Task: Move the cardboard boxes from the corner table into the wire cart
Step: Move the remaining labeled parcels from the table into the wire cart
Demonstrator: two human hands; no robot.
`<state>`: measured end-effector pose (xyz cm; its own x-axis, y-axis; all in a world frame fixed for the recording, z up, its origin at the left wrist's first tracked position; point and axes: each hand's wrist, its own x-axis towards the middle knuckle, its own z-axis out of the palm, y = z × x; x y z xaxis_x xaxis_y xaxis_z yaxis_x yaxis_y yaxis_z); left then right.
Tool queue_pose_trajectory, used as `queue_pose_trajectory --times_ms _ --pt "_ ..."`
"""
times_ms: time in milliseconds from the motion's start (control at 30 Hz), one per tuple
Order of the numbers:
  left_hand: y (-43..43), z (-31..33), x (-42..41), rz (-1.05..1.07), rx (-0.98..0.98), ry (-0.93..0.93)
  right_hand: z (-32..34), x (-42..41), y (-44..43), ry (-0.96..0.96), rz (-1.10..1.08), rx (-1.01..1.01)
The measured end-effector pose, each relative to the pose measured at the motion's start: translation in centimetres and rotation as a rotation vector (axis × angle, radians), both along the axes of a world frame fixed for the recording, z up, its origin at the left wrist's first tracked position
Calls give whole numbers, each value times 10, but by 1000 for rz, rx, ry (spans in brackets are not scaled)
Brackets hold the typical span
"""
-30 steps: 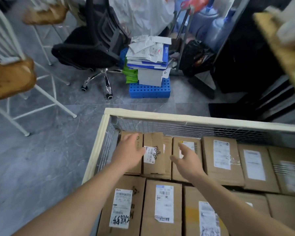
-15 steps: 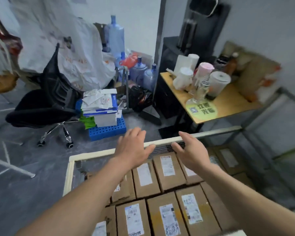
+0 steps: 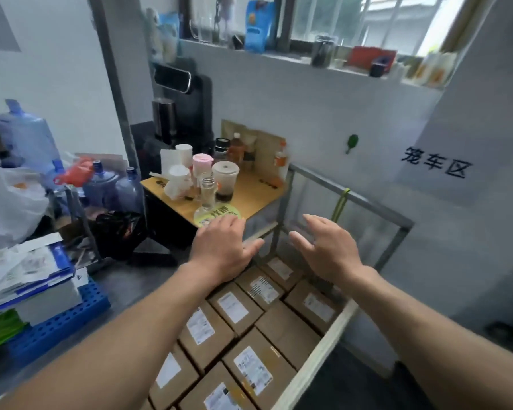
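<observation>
Two empty hands hover above the far end of the wire cart (image 3: 386, 253), the left hand (image 3: 222, 247) and the right hand (image 3: 326, 250), each palm down with fingers loosely spread. Nine cardboard boxes (image 3: 234, 307) show plainly, packed edge to edge inside the cart with labels up. The cart's pale rim (image 3: 317, 359) runs along the right, and its grey frame (image 3: 367, 202) stands by the wall (image 3: 338, 119). The corner table (image 3: 252, 190), crowded with cups (image 3: 225, 179), sits just beside the cart's far left corner. Bare floor (image 3: 125, 288) lies to the left of the cart.
</observation>
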<state>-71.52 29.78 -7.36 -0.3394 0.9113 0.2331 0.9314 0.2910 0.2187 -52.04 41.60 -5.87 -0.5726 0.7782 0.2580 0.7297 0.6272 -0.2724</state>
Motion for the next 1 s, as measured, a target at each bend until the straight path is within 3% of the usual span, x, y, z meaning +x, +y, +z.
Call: queue_pose_trajectory --times_ms 400,1000 --pt "116 48 188 -348 108 7 44 214 47 -21 -323 79" --pt "241 76 473 -588 100 32 68 504 108 46 -621 58"
